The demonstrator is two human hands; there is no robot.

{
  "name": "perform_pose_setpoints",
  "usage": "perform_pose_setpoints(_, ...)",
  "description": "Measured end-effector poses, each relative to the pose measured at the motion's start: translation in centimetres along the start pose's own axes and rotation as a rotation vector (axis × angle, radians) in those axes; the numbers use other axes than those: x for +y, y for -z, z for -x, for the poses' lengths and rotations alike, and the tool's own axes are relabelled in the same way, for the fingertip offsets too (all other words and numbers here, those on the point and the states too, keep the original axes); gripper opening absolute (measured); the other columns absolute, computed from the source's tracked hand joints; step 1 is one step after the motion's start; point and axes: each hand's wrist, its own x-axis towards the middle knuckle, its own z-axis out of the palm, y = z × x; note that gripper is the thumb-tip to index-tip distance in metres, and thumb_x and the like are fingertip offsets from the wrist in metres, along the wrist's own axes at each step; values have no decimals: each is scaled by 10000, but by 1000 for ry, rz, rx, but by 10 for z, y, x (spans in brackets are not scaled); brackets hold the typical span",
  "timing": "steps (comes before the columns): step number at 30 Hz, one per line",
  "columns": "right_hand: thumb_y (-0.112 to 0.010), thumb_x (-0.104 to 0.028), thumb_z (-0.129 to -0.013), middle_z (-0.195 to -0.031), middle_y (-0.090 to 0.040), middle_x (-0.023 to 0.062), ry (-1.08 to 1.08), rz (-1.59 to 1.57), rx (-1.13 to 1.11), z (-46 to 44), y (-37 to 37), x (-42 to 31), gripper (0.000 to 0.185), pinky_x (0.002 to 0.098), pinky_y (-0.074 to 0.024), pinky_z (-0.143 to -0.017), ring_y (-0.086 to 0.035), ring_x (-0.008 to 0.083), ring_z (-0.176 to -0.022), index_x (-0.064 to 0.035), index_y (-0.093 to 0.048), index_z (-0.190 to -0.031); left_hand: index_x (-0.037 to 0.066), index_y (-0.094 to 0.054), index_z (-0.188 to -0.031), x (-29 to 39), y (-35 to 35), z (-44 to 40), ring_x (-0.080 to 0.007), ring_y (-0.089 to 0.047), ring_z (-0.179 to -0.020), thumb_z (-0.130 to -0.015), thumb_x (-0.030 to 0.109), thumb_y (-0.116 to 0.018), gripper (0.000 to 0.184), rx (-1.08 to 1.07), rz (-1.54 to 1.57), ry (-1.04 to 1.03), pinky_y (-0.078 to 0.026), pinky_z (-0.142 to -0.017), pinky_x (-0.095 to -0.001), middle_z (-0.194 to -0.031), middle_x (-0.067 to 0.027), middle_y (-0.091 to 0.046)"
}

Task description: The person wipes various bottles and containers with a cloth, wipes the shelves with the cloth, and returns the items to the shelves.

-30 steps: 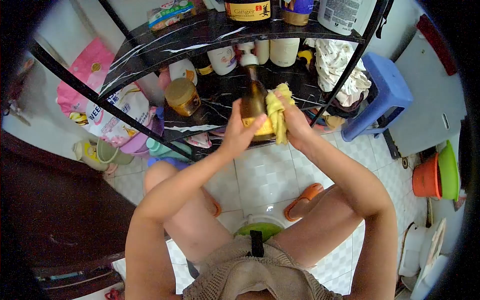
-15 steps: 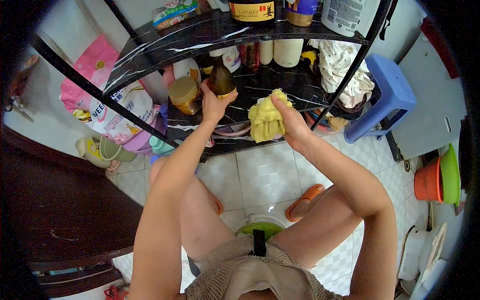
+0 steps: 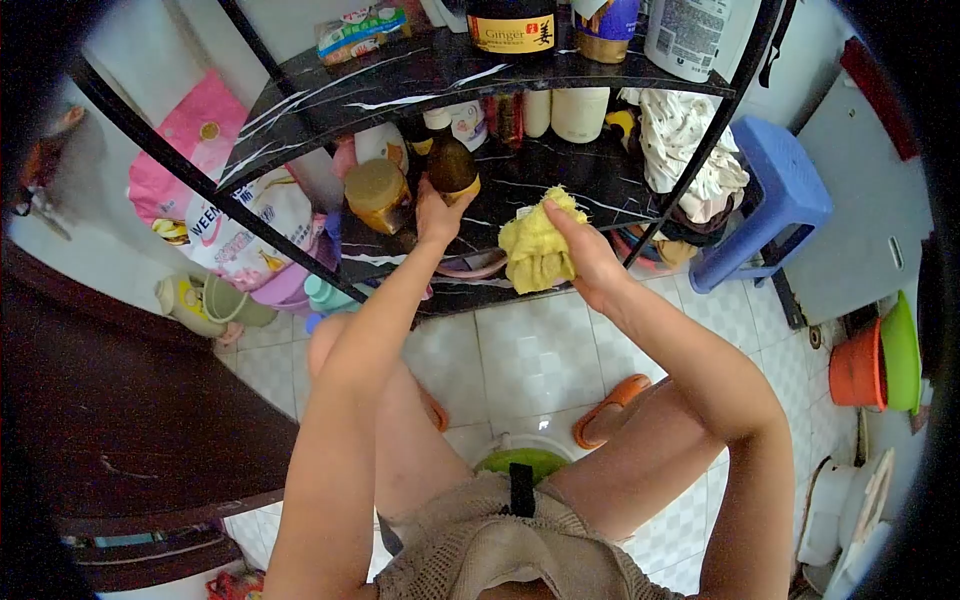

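My left hand [image 3: 440, 215] is closed around the lower part of a dark brown bottle [image 3: 452, 162] with a white cap and a yellow label. The bottle is at the black marbled middle shelf [image 3: 560, 170]; whether its base touches the shelf is hidden. Just left of that hand sits a jar [image 3: 378, 193] with a dull gold lid. In my right hand [image 3: 590, 250] is a bunched yellow cloth [image 3: 538, 245], gripped between thumb and fingers in front of the shelf edge. Most of the right fingers are behind the cloth.
More bottles [image 3: 578, 113] line the back of the middle shelf, beside a crumpled white cloth [image 3: 690, 140]. A ginger-labelled bottle [image 3: 512, 30] stands on the upper shelf [image 3: 400, 95]. A blue stool [image 3: 765, 190] is at right, a pink bag [image 3: 195, 150] at left. A green-and-white bucket [image 3: 525, 460] stands between my legs.
My left hand and the brown bottle have shifted slightly right relative to the jar. The view has tilted a little, and the yellow cloth stays in my right hand.
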Motion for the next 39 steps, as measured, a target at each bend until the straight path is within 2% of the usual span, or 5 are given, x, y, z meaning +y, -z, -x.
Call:
perform_pose_setpoints(14,-560,-462,-852,-1042,-597,50,23,12,-21,3,6,-3,492,314,-473,-800,-593,161,-926,-69,-500,-1143,-50,-355,-1253,50,18,51,-371,-394,-1155,-748,173,-668,636,220,266,90,-323,-981,-393,-1257,-238,-390)
perform_pose_setpoints(20,-523,-550,-830,-1063,-581,32,67,94,-74,2,14,-6,566,338,-456,-799,-570,157,-970,-91,-489,-1158,41,-516,-1120,150,128,59,-313,-476,-1051,-751,111,-622,391,623,-70,-1143,-368,-910,-396,-1134,-157,-506)
perform_pose_setpoints(27,-520,-497,-859,-1048,-589,47,70,65,-112,5,6,-7,519,317,-465,-788,-578,158,-958,-65,-491,-1145,17,-396,-1285,135,215,-134,-393,-398,-1189,-745,455,-649,740,458,-568,-843,-303,-1012,-423,-1283,-252,-418)
perform_pose_setpoints(32,-526,-449,-877,-1043,-600,69,88,41,-134,6,0,-9,500,284,-470,-805,-591,162,-935,-21,-506,-1135,15,-269,-1382,117,220,-171,-395,-328,-1264,-674,737,-542,1047,-188,-667,-423,-266,-1054,-400,-1358,-266,-336)
perform_pose_setpoints(39,-530,-450,-873,-1034,-603,81,113,63,-92,11,5,-16,509,292,-473,-806,-597,169,-936,-18,-502,-1140,-10,-471,-1231,146,248,-91,-316,-522,-1095,-746,600,-599,790,-248,-556,-508,-399,-927,-353,-1168,-218,-537)
